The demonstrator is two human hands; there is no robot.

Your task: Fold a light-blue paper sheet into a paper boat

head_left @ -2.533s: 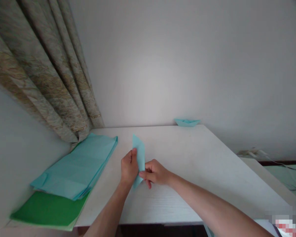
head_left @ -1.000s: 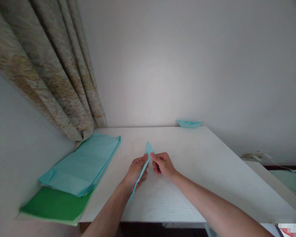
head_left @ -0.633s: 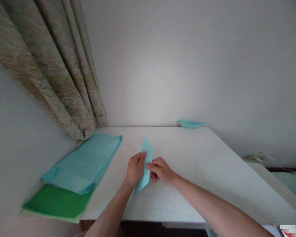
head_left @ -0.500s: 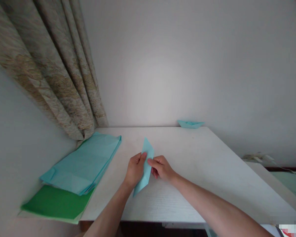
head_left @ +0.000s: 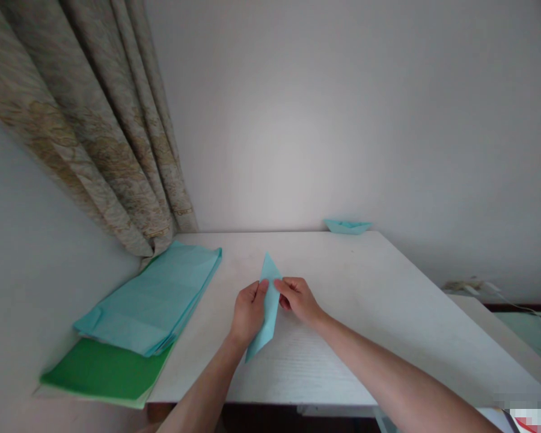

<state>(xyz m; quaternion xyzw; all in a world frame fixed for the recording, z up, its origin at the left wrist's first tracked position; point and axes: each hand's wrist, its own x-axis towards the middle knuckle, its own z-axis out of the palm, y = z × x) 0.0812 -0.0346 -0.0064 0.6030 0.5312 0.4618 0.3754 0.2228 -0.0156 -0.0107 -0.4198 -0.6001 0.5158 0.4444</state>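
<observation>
Between both hands I hold a light blue piece of folded paper (head_left: 268, 322), long and narrow with pointed ends, tilted above the white table. My left hand (head_left: 249, 310) grips its left edge, thumb on the near face and the other fingers behind. On the opposite long edge, my right hand (head_left: 297, 297) pinches the paper between thumb and curled fingers, close to the left thumb. The fingertips behind the sheet are hidden.
A folded blue paper boat (head_left: 347, 227) sits at the table's back edge by the wall. To the left lies a stack of blue paper (head_left: 157, 300) over green paper (head_left: 106, 370), beneath a patterned curtain (head_left: 112, 138). Cables and a power strip (head_left: 464, 287) are at right.
My right hand has slid slightly up along the paper's right edge, its thumb now higher. The left hand keeps its grip, and the paper has shifted only a little.
</observation>
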